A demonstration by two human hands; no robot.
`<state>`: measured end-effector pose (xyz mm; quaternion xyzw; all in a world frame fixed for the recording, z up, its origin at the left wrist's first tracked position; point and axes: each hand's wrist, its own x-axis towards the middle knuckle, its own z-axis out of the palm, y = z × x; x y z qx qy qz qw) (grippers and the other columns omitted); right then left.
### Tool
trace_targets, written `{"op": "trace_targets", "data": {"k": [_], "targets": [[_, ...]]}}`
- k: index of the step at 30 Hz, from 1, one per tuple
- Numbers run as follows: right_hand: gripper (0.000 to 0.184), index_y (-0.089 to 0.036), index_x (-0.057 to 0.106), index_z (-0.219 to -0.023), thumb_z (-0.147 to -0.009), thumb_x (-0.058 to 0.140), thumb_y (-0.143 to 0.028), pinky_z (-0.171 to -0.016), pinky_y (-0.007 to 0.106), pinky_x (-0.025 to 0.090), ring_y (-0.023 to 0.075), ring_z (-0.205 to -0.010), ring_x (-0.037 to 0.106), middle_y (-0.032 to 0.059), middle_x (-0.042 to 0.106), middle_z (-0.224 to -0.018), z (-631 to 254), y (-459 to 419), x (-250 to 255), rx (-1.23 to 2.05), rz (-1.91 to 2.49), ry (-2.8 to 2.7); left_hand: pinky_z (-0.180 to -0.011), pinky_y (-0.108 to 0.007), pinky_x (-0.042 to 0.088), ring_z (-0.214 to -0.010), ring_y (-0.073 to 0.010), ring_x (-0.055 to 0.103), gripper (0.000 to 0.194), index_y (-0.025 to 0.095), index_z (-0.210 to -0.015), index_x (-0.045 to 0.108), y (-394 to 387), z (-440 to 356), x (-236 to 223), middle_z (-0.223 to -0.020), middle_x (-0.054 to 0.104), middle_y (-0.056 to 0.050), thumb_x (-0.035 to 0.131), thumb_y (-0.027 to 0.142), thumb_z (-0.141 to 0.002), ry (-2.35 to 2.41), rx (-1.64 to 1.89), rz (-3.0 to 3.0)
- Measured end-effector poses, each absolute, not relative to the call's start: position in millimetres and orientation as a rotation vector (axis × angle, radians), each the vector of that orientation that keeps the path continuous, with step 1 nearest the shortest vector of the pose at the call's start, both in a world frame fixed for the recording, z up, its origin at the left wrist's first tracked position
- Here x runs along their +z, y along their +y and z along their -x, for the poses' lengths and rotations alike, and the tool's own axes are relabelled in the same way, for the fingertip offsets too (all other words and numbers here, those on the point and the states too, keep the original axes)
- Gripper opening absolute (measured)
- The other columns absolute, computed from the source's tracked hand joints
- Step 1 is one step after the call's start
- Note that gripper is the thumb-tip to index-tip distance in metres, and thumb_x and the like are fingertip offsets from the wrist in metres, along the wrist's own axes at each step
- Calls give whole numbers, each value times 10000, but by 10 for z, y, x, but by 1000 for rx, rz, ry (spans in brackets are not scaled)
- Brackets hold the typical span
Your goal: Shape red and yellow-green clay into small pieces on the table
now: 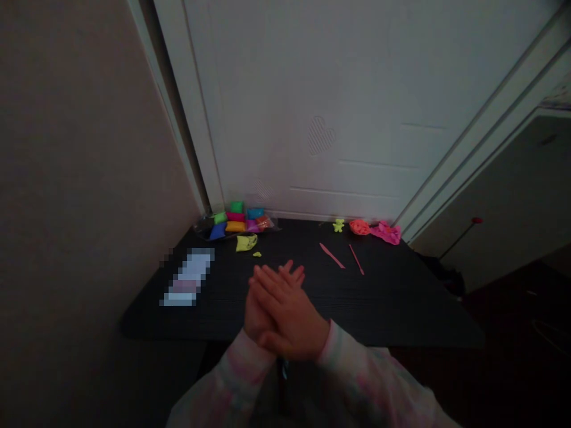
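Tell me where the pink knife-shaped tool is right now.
In the head view, the pink knife-shaped tool lies on the dark table, right of centre, beyond the right hand and just left of the thin pink stick.

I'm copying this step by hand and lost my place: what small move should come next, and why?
Probably lift the right hand off the left hand to check between the palms. The hands lie against each other, hiding whether anything is there; a small yellow piece on the table, near the yellow packet, suggests there may be more.
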<state>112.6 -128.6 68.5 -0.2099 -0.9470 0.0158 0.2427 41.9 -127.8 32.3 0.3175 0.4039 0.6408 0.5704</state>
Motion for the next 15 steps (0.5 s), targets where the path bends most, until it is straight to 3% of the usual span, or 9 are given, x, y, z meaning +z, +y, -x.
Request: {"op": "trace_targets", "data": {"k": [3,8,12,15], "targets": [[697,-184,232,-1288,-742,253,-617,-1016,395,97,184,-1250,159,51,265,-1350,-1045,-1434,749,-13,383,-2586,-1018,-447,142,-1273,-201,60,580,345,-1186,389,-1217,-502,296,-1292,367,56,275,629,-693,855,1513,-654],[682,-180,253,-1280,-752,230,-611,-1011,434,77,214,-1252,150,78,241,-1358,-1069,-1256,863,-49,540,-2500,-1027,-364,161,-1273,-169,84,529,378,-1183,370,-1331,-426,423,-1310,328,104,314,600,-706,710,1539,-564],[680,-105,272,-1270,-787,151,-568,-1006,438,110,226,-1249,160,132,253,-1343,-1166,-1242,687,32,645,-2496,-1022,-381,134,-1255,-189,178,613,258,-1222,356,-1356,-214,576,-1311,347,-16,258,604,-726,504,1359,-421],[698,-158,274,-1272,-755,168,-615,-1014,413,116,205,-1249,164,78,275,-1343,-1114,-1389,639,45,434,-2513,-1025,-377,55,-1267,-155,124,675,257,-1264,270,-1282,-238,549,-1332,308,-25,171,639,-717,462,1259,-323]]}}
